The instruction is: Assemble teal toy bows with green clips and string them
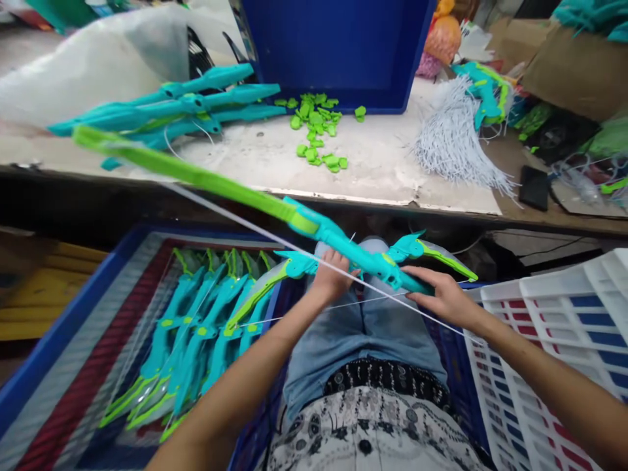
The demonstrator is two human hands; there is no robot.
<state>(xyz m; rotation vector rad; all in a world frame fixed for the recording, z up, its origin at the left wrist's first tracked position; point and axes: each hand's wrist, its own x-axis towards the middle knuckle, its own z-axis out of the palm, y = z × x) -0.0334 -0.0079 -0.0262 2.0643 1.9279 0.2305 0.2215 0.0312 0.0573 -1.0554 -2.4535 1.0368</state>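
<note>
A teal and lime-green toy bow (338,237) slants across the view, its long green limb rising to the upper left and its white string passing in front of my left hand. My right hand (439,294) grips its lower right part between thumb and fingers. A second toy bow (405,248) lies across my lap beneath it, its green tips pointing left and right. My left hand (333,278) is closed at the middle of this lower bow, with the fingertips partly hidden by the upper one.
A blue crate (112,278) at left holds several finished-looking bows (196,327). A white basket (530,288) stands at right. On the bench (383,176) are teal bow parts (196,101), small green pieces (316,121), a blue bin (333,52) and a bundle of white strings (456,137).
</note>
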